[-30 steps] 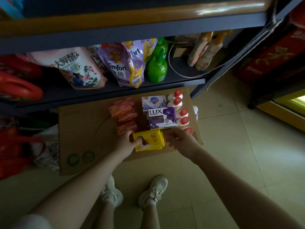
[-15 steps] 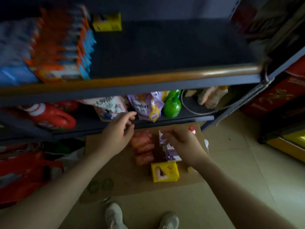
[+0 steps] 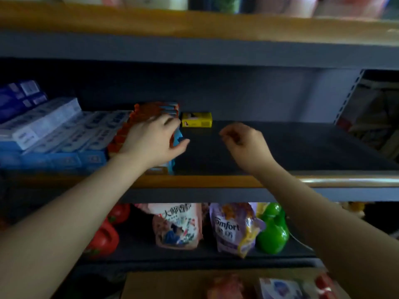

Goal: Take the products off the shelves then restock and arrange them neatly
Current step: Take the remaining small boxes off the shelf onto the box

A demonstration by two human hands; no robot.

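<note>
Head camera faces the shelf (image 3: 280, 147) closely, looking slightly down

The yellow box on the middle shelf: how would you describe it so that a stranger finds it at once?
Look at the dark middle shelf, at its back wall. Right of the orange-blue packs stands the yellow box, alone. It is the only yellow thing there, small, with bare shelf to its right.
</note>
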